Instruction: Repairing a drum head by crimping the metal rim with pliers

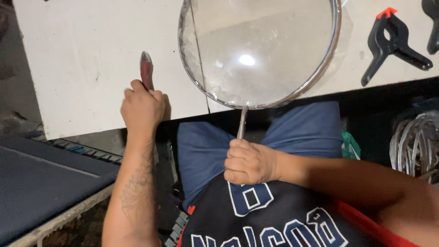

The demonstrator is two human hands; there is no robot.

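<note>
A large round wire-mesh strainer point(258, 50) with a shiny metal rim lies over the white table point(87, 68), its thin metal handle pointing toward me. My right hand point(250, 162) is closed around that handle just off the table's near edge, above my lap. My left hand point(142, 106) rests on the table's near edge, gripping a tool with red handles point(146, 71) that sticks up away from me, left of the strainer rim.
Two black spring clamps point(393, 43) lie on the table at the far right. A coil of grey wire point(416, 142) sits at the right, below the table. A dark padded surface point(41, 183) is at the lower left.
</note>
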